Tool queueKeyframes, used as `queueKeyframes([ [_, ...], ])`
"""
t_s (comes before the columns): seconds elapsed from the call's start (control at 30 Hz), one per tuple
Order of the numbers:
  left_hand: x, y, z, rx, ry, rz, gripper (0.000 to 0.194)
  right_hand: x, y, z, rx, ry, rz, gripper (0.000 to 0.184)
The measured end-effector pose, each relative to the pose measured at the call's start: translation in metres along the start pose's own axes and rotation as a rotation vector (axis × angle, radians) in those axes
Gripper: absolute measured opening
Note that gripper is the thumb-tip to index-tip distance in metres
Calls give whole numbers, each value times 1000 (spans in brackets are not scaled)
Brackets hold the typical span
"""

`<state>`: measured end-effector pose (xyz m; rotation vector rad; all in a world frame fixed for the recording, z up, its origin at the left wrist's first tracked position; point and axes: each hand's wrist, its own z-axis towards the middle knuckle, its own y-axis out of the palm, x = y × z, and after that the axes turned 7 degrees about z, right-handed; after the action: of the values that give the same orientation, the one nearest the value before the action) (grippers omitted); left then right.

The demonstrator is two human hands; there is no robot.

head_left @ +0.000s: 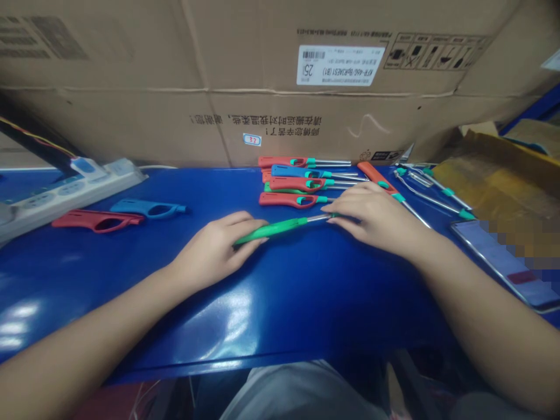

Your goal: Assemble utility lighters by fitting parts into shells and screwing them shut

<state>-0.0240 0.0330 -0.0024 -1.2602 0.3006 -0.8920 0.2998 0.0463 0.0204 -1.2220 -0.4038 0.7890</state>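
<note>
My left hand (216, 248) is closed around the handle of a green gas lighter (277, 228), the long-necked kind. The lighter lies sideways just above the table, its metal tube pointing right. At the tube's far end, my right hand (374, 219) pinches with thumb and fingers; a small green bit shows there, too small to make out. Behind it lies a stack of assembled lighters: a blue one (294, 171), a red one (286, 199) and several others. An orange-red lighter (377, 176) slants beyond my right hand.
A red handle (97, 220) and a blue handle (146, 208) without tubes lie left, beside a white power strip (65, 195). Loose metal tubes with green collars (437, 198) and a phone (494, 262) are at the right. A cardboard box (153, 128) walls the back.
</note>
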Motion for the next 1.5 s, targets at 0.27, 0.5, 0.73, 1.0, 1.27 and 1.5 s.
queueKeyframes([
  [0.27, 5, 7, -3, -76, 68, -63, 29, -26, 29, 1, 20, -217, 128, 41],
  [0.5, 11, 2, -1, -44, 33, -138, 24, -21, 19, 1, 34, -141, 152, 28],
  [0.73, 19, 0, 0, -104, -159, -364, 33, -27, 19, 1, 101, -253, 114, 22],
  [1.0, 17, 2, -7, -31, 41, -263, 15, -33, 27, -2, 53, -234, 57, 25],
  [1.27, 20, 0, -5, -52, -57, -363, 20, -41, 30, -4, 183, -277, 56, 19],
  [1.5, 21, -1, -3, -135, -199, -533, 32, -46, 28, -4, 224, -301, 26, 18],
])
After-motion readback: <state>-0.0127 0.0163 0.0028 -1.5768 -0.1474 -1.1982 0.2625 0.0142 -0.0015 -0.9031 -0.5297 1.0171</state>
